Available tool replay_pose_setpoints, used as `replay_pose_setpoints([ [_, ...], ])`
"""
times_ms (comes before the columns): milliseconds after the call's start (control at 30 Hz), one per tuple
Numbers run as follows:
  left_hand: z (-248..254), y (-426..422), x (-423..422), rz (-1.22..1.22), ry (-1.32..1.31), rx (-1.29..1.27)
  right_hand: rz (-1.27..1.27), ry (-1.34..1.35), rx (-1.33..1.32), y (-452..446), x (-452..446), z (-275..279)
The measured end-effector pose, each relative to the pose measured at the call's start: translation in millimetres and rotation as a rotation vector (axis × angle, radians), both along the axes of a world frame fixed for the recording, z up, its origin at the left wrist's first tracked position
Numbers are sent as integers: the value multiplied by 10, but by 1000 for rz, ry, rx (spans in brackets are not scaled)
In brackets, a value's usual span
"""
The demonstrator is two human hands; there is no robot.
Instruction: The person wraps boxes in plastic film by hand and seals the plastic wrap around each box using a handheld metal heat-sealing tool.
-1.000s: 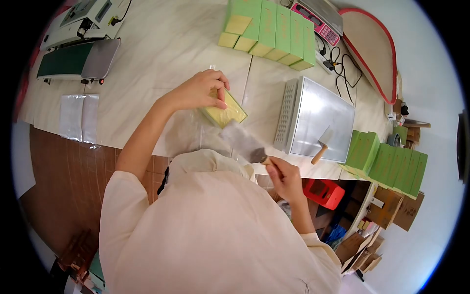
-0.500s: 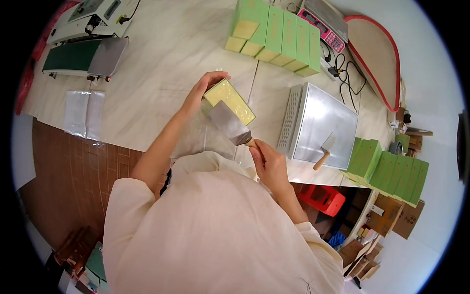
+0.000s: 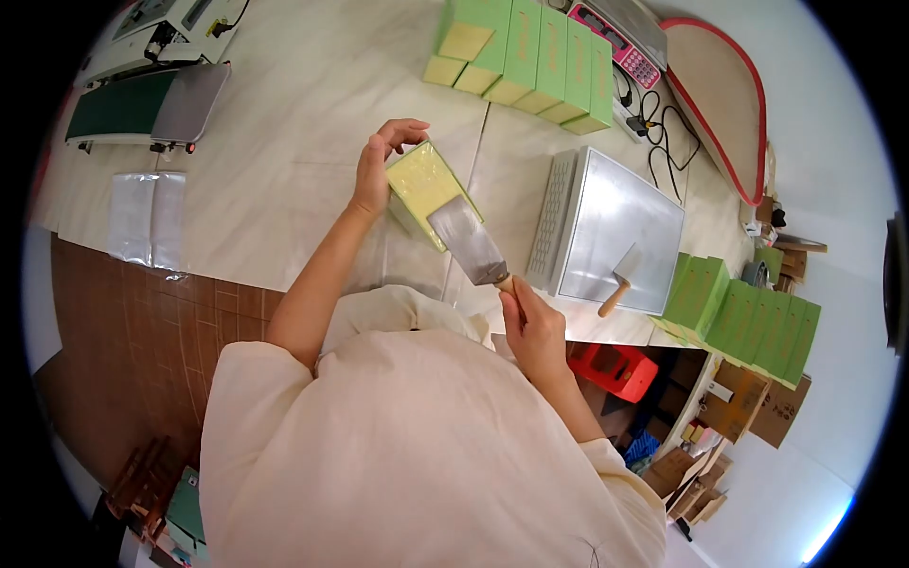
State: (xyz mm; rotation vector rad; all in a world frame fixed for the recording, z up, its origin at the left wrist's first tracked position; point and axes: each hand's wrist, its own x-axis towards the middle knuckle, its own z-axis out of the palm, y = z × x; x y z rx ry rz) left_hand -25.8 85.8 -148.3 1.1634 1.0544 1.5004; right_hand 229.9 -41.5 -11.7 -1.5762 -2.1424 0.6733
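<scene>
My right hand is wrapped around the wooden handle of a scraper with a wide metal blade. The blade lies flat against the near right part of a box, which has a pale yellow face under shiny clear film and green edges. At the far left end of this box is my left hand, its fingers bent around the corner and holding it. The box's underside is hidden.
A metal hot plate stands to the right with a second scraper on it. Green boxes line the back, and more green boxes the right. Film sheets lie left, near a machine. Black cables run behind.
The scraper blade has moved right and turned steeper across the box's face. My left fingers have shifted at the box's far corner. The whole view has slid slightly left.
</scene>
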Motion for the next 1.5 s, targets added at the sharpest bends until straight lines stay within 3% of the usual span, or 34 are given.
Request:
replay_pose_setpoints([
  [500,-132,4,52,-16,-269,-61,21,31,18,-116,-11,118],
  [900,-80,-39,46,-29,-249,-42,144,-125,160,415,-520,-149],
  [1167,-136,-31,66,43,-216,-43,142,-157,145,302,-490,-51],
  [1400,-130,-46,99,64,-339,-65,122,-298,167,321,-588,-45],
  [1500,-115,-37,47,60,-200,-43,101,-257,223,236,-509,-88],
])
